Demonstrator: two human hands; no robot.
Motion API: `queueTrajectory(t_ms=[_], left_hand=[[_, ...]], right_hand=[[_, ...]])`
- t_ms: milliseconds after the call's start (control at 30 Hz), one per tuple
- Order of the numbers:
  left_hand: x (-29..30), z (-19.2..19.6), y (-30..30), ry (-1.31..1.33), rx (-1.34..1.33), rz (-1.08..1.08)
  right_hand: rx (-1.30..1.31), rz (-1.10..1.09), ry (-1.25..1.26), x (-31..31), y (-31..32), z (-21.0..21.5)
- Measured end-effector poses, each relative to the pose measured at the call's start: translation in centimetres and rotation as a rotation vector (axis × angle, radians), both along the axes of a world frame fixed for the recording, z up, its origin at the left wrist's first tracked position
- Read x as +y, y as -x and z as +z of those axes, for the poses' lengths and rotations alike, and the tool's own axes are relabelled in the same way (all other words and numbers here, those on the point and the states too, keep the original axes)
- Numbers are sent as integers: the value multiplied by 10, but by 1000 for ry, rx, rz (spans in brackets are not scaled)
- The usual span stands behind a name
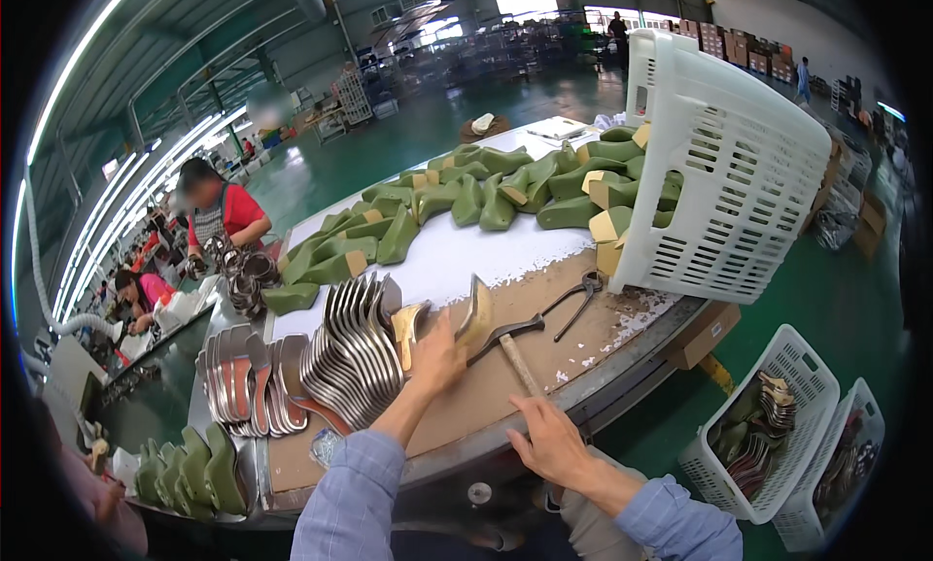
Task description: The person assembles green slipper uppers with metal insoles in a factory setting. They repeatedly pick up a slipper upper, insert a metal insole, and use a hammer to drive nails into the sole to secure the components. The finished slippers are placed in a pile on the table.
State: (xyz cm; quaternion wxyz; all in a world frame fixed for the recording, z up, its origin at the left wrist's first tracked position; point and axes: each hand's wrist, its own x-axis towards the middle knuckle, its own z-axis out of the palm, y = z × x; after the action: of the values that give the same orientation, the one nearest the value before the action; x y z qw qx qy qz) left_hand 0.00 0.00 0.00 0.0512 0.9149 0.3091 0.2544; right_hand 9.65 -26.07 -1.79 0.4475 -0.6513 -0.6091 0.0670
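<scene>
My left hand (439,355) is closed round the lower part of a curved, gold-coloured shoe sole (475,315) that stands on edge; the fingertips are partly hidden. Just left of that hand is another yellowish sole (408,330), beside a long row of silver shoe soles (352,352). My right hand (554,444) is open, thumb and fingers apart, at the table's front edge. Its fingertips are close to the end of the wooden handle of a hammer (521,367), whose dark head points away. Contact with the handle cannot be made out. Pincers (581,304) lie farther right.
Green shoe lasts (466,202) cover the table's far side, some spilling from a tipped white basket (724,172). More lasts (194,472) stand front left, near orange-brown soles (228,376). White crates (768,425) sit on the floor at right. A person (222,211) works beyond the table.
</scene>
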Motion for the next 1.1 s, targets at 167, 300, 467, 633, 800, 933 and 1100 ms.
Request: queueTrajectory(t_ms=[167, 300, 467, 633, 800, 933, 1100], left_hand=[[-80, 60, -32, 214, -295, 20], [-163, 64, -48, 610, -175, -297], [-141, 63, -75, 951, -77, -610], [-57, 40, -149, 515, -184, -354], [65, 2, -200, 46, -103, -81], [143, -17, -250, 22, 17, 104], [219, -55, -313, -92, 6, 172]], right_hand=[[332, -158, -51, -10, -19, 23], [432, -126, -200, -4, -15, 20], [1120, -168, -253, -15, -42, 28], [547, -337, -400, 0, -94, -12], [168, -232, -317, 32, -155, -57], [485, -330, -64, 39, -151, -32], [140, -340, -50, 35, -150, -44]])
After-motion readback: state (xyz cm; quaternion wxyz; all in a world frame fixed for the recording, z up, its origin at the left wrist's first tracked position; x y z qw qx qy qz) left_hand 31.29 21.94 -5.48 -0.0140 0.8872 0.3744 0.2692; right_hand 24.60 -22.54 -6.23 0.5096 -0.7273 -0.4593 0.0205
